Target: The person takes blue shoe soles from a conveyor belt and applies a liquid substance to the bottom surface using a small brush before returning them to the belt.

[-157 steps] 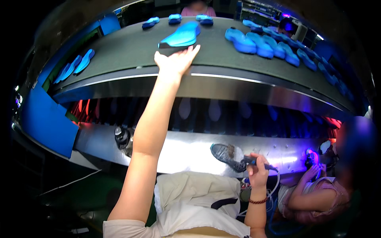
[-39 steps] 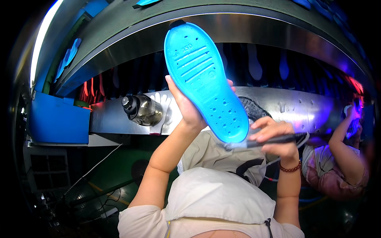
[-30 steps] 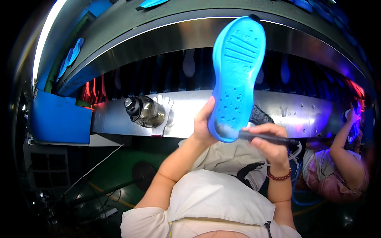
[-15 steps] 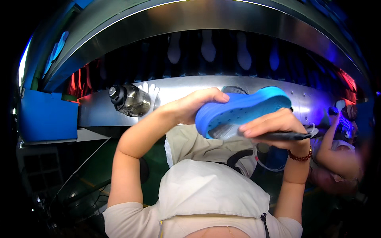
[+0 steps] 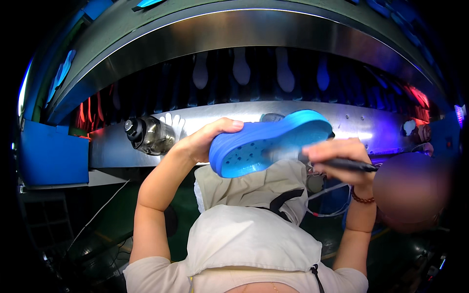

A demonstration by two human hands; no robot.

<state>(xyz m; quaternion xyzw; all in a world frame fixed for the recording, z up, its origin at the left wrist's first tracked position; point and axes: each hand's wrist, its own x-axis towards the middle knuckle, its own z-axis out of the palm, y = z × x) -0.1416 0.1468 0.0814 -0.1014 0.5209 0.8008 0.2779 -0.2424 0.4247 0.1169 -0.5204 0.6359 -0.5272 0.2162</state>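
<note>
Between the left hand (image 5: pixel 207 139) and the right hand (image 5: pixel 339 156), the blue shoe sole (image 5: pixel 244 141) and black-handled brush (image 5: pixel 354 165) bar straight passage. Behind the sole, a strip of steel ledge (image 5: pixel 222 110) offers room, broken by a partly hidden dark shoe (image 5: pixel 271 117). Leftward, a black-capped bottle (image 5: pixel 159 134) and the white glove (image 5: pixel 177 124) beside it block the ledge. Bare metal continues past the sole's far end; a co-worker's head (image 5: pixel 410 188) crowds the right side. A looped white tube (image 5: pixel 315 195) obstructs space below the right hand.
</note>
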